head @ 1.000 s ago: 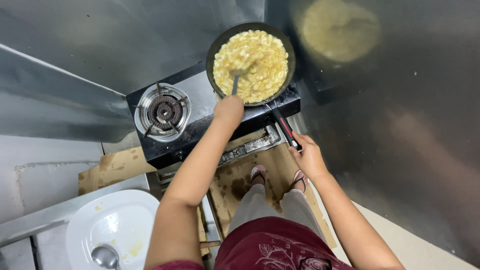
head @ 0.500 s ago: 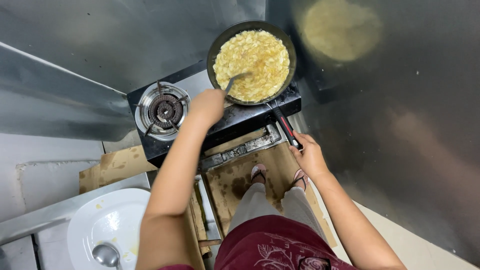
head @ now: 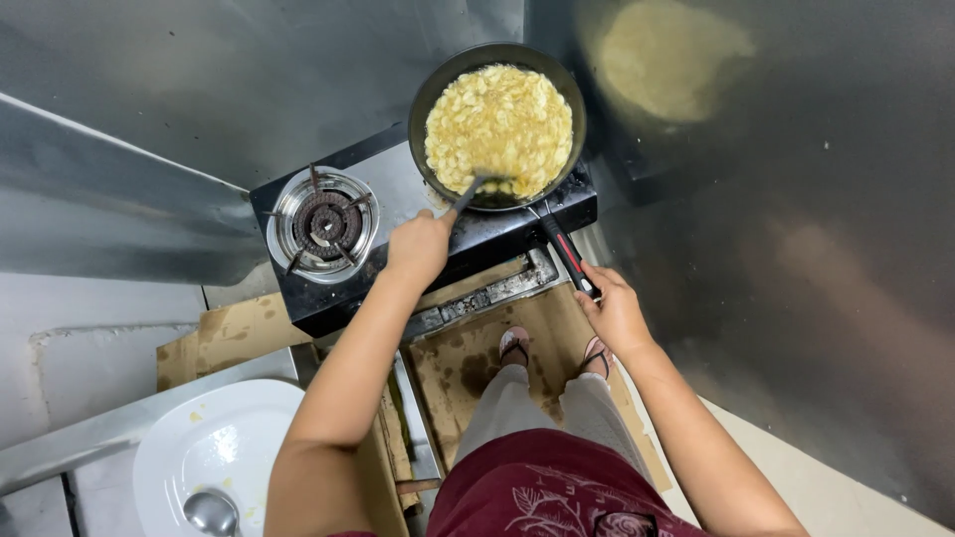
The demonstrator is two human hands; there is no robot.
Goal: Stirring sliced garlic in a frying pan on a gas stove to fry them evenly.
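A black frying pan [head: 430,91] full of pale yellow chopped food [head: 500,124] sits on the right burner of a black two-burner gas stove [head: 398,199]. My left hand [head: 418,249] grips the dark handle of a stirring utensil [head: 470,192] whose tip is in the food near the pan's front edge. My right hand [head: 614,310] holds the end of the pan's black and red handle [head: 567,254], out to the right of the stove.
The left burner [head: 321,221] is bare. A white plate [head: 214,452] with a metal spoon [head: 212,512] rests on a steel ledge at lower left. Stained cardboard [head: 497,343] covers the floor under my sandalled feet. Shiny metal walls [head: 796,199] enclose the stove.
My left hand has pulled back toward me and to the left, dragging the utensil to the pan's front edge. The right hand stays on the pan handle.
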